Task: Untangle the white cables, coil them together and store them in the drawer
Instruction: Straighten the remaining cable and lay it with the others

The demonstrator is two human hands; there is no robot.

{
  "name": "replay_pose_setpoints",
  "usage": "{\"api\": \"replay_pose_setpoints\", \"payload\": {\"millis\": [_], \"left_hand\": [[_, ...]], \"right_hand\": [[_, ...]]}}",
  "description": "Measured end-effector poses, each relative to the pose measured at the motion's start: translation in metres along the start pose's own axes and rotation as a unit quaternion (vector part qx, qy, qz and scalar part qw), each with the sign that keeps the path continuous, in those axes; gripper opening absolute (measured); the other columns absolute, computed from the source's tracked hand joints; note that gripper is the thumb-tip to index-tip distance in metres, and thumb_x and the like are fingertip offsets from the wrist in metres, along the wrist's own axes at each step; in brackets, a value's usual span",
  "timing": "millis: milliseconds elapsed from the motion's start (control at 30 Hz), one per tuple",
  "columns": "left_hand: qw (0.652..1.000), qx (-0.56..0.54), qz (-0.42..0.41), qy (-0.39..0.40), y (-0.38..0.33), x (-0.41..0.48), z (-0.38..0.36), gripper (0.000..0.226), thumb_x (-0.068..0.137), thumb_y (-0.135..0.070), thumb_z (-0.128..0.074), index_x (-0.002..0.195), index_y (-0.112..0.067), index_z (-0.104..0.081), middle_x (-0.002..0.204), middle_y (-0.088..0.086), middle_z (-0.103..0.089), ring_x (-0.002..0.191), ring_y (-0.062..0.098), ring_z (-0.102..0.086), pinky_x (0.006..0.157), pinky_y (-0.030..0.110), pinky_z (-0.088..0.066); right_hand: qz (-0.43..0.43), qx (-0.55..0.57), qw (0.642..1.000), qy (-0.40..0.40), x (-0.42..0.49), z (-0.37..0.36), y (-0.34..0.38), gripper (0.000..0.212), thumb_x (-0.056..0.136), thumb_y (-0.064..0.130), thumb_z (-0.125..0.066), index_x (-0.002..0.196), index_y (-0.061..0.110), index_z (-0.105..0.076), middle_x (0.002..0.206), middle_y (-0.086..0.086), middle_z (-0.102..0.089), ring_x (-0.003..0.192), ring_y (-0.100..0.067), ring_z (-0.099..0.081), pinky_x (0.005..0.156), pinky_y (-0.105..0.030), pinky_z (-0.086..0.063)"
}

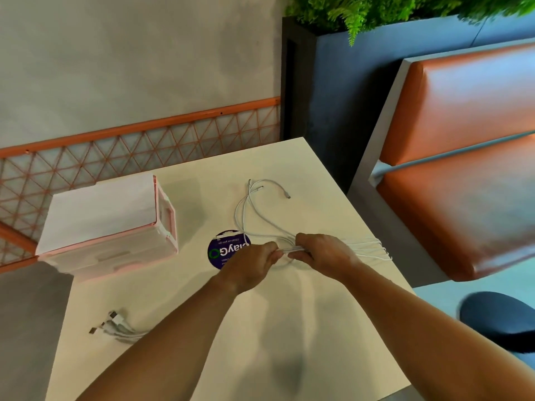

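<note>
Several white cables (260, 215) lie on the cream table (304, 328). Their thin connector ends fan out at the far side, and a bunch of loops sticks out past the table's right edge. My left hand (252, 264) and my right hand (321, 251) are side by side at the table's middle, both closed on the gathered cable bundle that stretches between them. More plug ends (115, 325) lie near the table's left edge, their cords hidden under my left forearm. A pink and white drawer box (107, 224) stands at the far left, with its drawers shut.
A round purple sticker (223, 251) is on the table just left of my hands. An orange padded bench (463, 175) runs along the right. An orange lattice rail and a grey wall stand behind the table, and a dark round stool (498, 316) is at the lower right.
</note>
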State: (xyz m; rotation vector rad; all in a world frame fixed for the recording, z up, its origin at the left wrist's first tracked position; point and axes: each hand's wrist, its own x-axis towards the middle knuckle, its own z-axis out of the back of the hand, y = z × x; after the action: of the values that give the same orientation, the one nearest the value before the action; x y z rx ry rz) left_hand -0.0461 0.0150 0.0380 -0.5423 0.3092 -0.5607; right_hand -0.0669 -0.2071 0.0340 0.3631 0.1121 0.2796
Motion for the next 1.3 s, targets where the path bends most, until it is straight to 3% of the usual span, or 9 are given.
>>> {"api": "replay_pose_setpoints", "payload": {"millis": [200, 400, 500, 633, 733, 900, 1133, 1200, 1300], "left_hand": [[0.998, 0.045, 0.024, -0.028, 0.011, -0.005, -0.007, 0.034, 0.104, -0.043, -0.037, 0.090, -0.018, -0.053, 0.076, 0.006, -0.065, 0.072, 0.028, -0.061, 0.065, 0.043, -0.048], [0.995, 0.026, 0.073, -0.063, 0.036, -0.015, -0.007, 0.035, 0.104, -0.042, -0.039, 0.099, -0.015, -0.061, 0.082, 0.002, -0.069, 0.075, 0.022, -0.061, 0.066, 0.035, -0.047], [0.993, 0.029, 0.095, -0.069, 0.046, -0.023, -0.009, 0.033, 0.104, -0.041, -0.038, 0.104, -0.018, -0.062, 0.087, 0.002, -0.070, 0.080, 0.024, -0.062, 0.067, 0.033, -0.047], [0.989, 0.018, 0.130, -0.068, 0.059, -0.031, -0.013, 0.032, 0.103, -0.044, -0.039, 0.103, -0.022, -0.062, 0.089, 0.001, -0.069, 0.083, 0.028, -0.063, 0.072, 0.037, -0.051], [0.989, 0.022, 0.133, -0.069, 0.060, -0.032, -0.017, 0.031, 0.103, -0.044, -0.039, 0.098, -0.022, -0.060, 0.087, 0.002, -0.068, 0.082, 0.030, -0.063, 0.069, 0.036, -0.050], [0.990, 0.047, 0.118, -0.053, 0.061, -0.034, -0.017, 0.032, 0.104, -0.042, -0.038, 0.097, -0.019, -0.059, 0.083, 0.003, -0.068, 0.078, 0.030, -0.063, 0.069, 0.039, -0.052], [0.989, 0.044, 0.129, -0.065, 0.064, -0.032, -0.016, 0.030, 0.104, -0.040, -0.041, 0.093, -0.018, -0.058, 0.080, 0.003, -0.066, 0.078, 0.032, -0.061, 0.066, 0.037, -0.048], [0.988, 0.040, 0.132, -0.068, 0.064, -0.032, -0.015, 0.031, 0.103, -0.040, -0.042, 0.092, -0.017, -0.059, 0.081, 0.004, -0.067, 0.076, 0.032, -0.060, 0.066, 0.038, -0.049], [0.988, 0.028, 0.140, -0.064, 0.064, -0.034, -0.019, 0.030, 0.104, -0.040, -0.041, 0.089, -0.019, -0.057, 0.078, 0.001, -0.066, 0.073, 0.028, -0.060, 0.066, 0.038, -0.049]], "right_hand": [[-0.056, -0.035, 0.997, 0.038, -0.006, -0.004, -0.023, 0.053, 0.089, 0.073, -0.043, 0.087, 0.022, -0.058, 0.078, 0.000, -0.064, 0.082, -0.028, -0.064, 0.064, -0.032, -0.041], [-0.107, -0.117, 0.986, 0.058, -0.021, 0.002, -0.044, 0.059, 0.089, 0.076, -0.035, 0.091, 0.024, -0.061, 0.076, 0.006, -0.055, 0.082, -0.024, -0.063, 0.067, -0.032, -0.045], [-0.121, -0.101, 0.985, 0.065, -0.029, -0.004, -0.057, 0.049, 0.093, 0.071, -0.036, 0.088, 0.026, -0.055, 0.074, 0.009, -0.053, 0.075, -0.021, -0.056, 0.069, -0.031, -0.038], [-0.141, 0.019, 0.986, 0.082, -0.041, -0.011, -0.067, 0.034, 0.100, 0.051, -0.046, 0.101, 0.020, -0.059, 0.085, 0.000, -0.063, 0.085, -0.027, -0.062, 0.073, -0.035, -0.047], [-0.143, -0.031, 0.988, 0.053, -0.046, -0.017, -0.067, 0.035, 0.101, 0.051, -0.043, 0.108, 0.022, -0.062, 0.098, -0.004, -0.069, 0.092, -0.029, -0.065, 0.077, -0.036, -0.051], [-0.174, -0.096, 0.980, -0.007, -0.048, -0.011, -0.068, 0.051, 0.092, 0.071, -0.040, 0.089, 0.027, -0.066, 0.083, 0.003, -0.069, 0.081, -0.023, -0.064, 0.064, -0.029, -0.040], [-0.151, -0.089, 0.984, -0.002, -0.052, -0.007, -0.069, 0.039, 0.103, 0.054, -0.032, 0.108, 0.024, -0.057, 0.099, 0.001, -0.068, 0.087, -0.026, -0.065, 0.069, -0.035, -0.050], [-0.167, -0.112, 0.980, 0.003, -0.055, -0.001, -0.072, 0.043, 0.101, 0.059, -0.031, 0.105, 0.025, -0.057, 0.089, 0.003, -0.067, 0.079, -0.023, -0.063, 0.065, -0.032, -0.047], [-0.206, -0.133, 0.969, -0.027, -0.059, 0.009, -0.075, 0.050, 0.090, 0.076, -0.033, 0.080, 0.031, -0.054, 0.066, 0.012, -0.055, 0.061, -0.012, -0.051, 0.068, -0.031, -0.036]]}}
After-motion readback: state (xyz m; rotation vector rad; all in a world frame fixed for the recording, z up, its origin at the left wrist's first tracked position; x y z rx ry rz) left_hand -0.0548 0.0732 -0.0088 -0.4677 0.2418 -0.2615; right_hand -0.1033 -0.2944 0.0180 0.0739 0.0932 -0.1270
